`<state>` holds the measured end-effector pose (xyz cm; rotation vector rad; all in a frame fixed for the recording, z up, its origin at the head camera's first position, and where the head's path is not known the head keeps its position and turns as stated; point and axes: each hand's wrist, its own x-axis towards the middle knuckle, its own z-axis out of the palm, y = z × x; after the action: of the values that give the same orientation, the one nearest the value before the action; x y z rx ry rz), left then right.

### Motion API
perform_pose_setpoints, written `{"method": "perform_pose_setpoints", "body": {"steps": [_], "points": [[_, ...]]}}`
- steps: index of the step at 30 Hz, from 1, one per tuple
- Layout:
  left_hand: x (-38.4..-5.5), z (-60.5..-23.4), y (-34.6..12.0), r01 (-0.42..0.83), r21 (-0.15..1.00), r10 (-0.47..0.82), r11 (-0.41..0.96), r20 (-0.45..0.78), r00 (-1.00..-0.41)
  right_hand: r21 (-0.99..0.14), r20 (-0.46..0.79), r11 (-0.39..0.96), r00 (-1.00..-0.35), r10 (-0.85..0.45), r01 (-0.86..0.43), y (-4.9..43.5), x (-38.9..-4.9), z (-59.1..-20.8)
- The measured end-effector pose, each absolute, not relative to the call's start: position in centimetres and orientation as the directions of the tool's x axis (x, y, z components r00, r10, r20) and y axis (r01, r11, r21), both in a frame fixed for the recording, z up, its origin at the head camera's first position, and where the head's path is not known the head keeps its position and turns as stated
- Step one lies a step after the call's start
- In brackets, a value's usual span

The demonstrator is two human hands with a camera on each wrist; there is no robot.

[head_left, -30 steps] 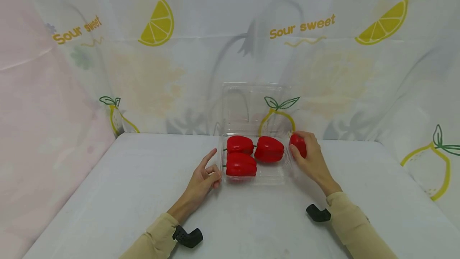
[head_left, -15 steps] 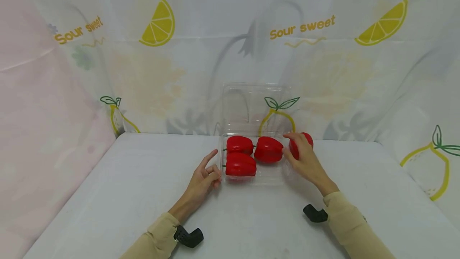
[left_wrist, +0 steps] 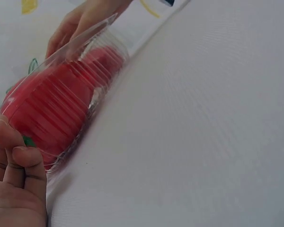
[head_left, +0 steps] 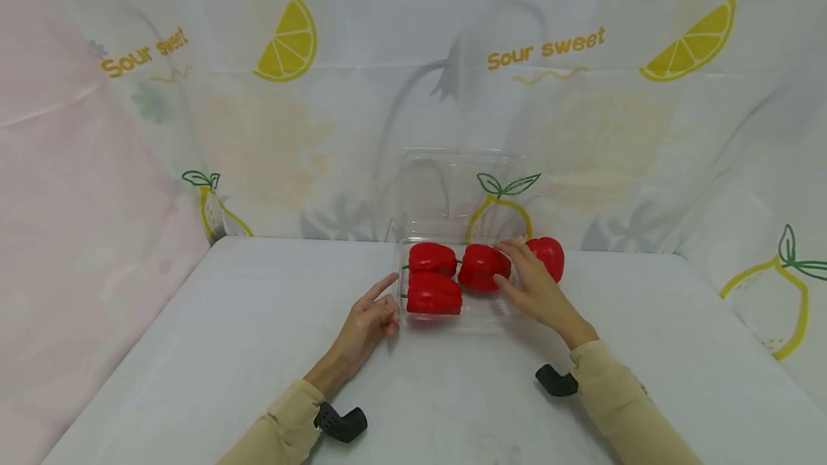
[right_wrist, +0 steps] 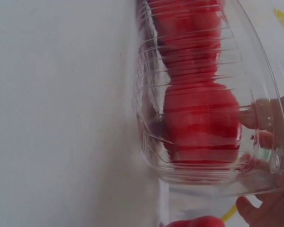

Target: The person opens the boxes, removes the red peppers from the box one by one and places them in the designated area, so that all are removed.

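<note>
Red peppers, four; box, one.

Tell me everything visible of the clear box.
The clear box looks like thin plastic, with ribbed walls. It lies on the white table, its lid raised at the back. Three red peppers lie inside. The left hand is at its left edge, contact uncertain; the right hand reaches over its right side.
</note>
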<state>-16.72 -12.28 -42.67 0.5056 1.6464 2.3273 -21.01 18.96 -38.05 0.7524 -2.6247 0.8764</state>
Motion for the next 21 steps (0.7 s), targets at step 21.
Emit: {"method": "perform_pose_setpoints", "body": {"steps": [21], "points": [[-16.53,-42.20,-11.76,-0.010,0.985,0.333,-0.172,0.049,-0.942,-0.455,0.333,0.720,-0.850,-0.408,-0.524,18.40,-21.09,-38.62]]}}
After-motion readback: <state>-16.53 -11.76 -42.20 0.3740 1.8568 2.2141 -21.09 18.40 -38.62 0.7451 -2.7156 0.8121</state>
